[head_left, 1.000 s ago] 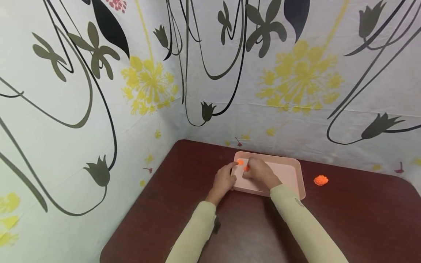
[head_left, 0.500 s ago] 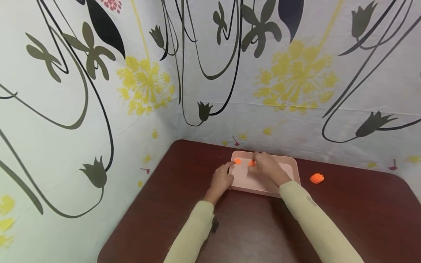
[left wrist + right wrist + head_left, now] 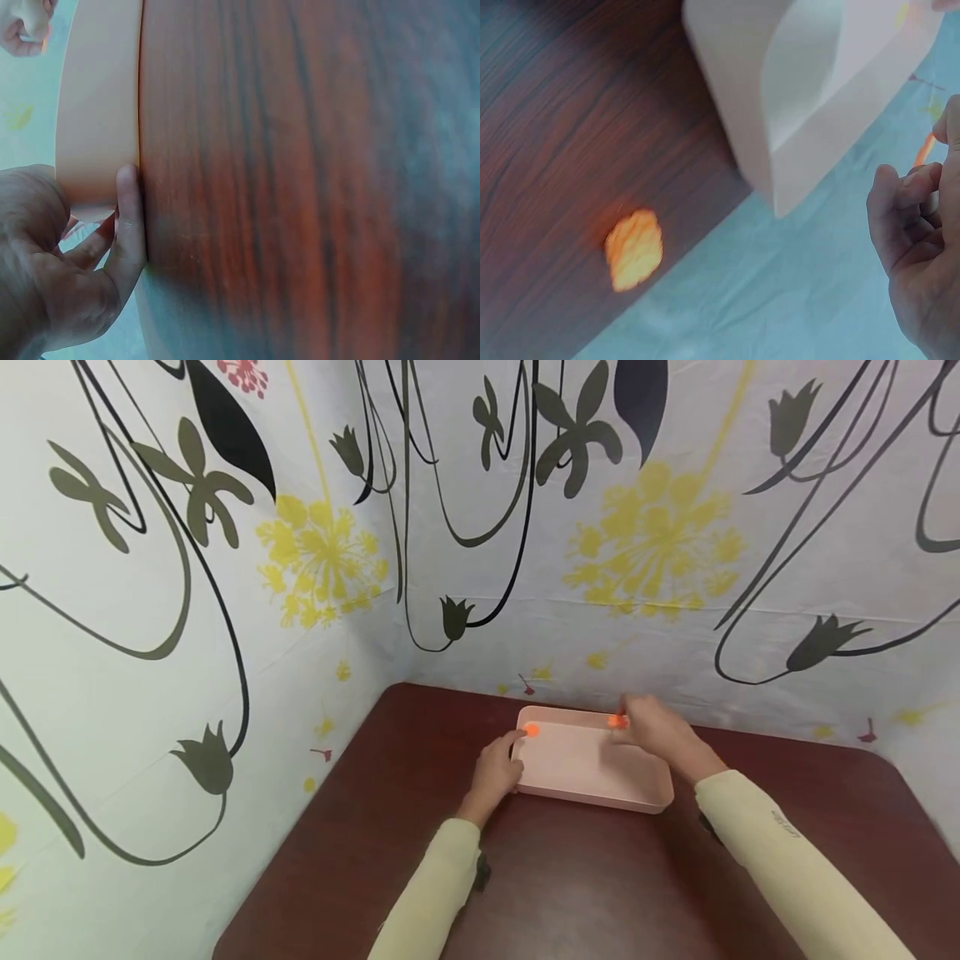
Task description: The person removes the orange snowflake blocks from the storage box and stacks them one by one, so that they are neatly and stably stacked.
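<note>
A shallow pale pink tray [image 3: 577,760] lies near the table's far edge. My left hand [image 3: 497,772] holds its left end; the left wrist view shows fingers [image 3: 129,225] against the outer wall and round the corner. In the head view, its index fingertip reaches over the rim beside a small flat orange piece [image 3: 531,730] inside the tray. My right hand [image 3: 660,732], fingers curled, pinches another orange piece [image 3: 617,721] above the tray's far right part. In the right wrist view, that piece shows as a thin orange strip [image 3: 925,150], mostly hidden by the fingers.
A lumpy orange clump [image 3: 634,250] lies on the dark red-brown table [image 3: 555,877], right of the tray; the right hand and arm hide it in the head view. Behind the table hangs white flower-patterned cloth [image 3: 487,568].
My right hand has moved right across the tray with the pinched orange piece. The left hand stays at the tray's left end. The head view has shifted slightly.
</note>
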Available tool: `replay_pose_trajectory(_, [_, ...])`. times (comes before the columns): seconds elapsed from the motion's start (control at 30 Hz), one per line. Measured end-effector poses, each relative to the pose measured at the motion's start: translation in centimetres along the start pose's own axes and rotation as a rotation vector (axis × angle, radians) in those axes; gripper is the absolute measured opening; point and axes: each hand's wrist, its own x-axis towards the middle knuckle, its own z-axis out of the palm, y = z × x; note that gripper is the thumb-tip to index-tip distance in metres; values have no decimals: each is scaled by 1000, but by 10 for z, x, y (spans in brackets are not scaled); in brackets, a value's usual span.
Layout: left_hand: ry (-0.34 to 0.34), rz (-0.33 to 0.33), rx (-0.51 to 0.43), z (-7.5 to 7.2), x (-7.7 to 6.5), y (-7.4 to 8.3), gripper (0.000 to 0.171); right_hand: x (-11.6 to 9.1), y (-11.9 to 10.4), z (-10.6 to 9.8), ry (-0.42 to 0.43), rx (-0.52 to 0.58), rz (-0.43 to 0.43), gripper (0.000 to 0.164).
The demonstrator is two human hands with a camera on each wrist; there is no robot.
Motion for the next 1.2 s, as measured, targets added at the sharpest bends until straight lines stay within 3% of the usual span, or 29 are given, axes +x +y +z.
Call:
replay_pose_trajectory(0.57, [4, -40, 7, 3, 5, -3, 61, -35, 34, -20, 46, -88, -18, 27])
replay_pose_trajectory(0.73, [11, -33, 4, 2, 2, -1, 60, -49, 51, -26, 47, -90, 23, 36])
replay_pose_trajectory(0.9, [8, -29, 0, 2, 1, -2, 60, -66, 68, -30, 56, -111, 50, 24])
replay_pose_trajectory(1.2, [2, -31, -9, 4, 1, -1, 60, -89, 101, -27, 78, -82, 98, 23])
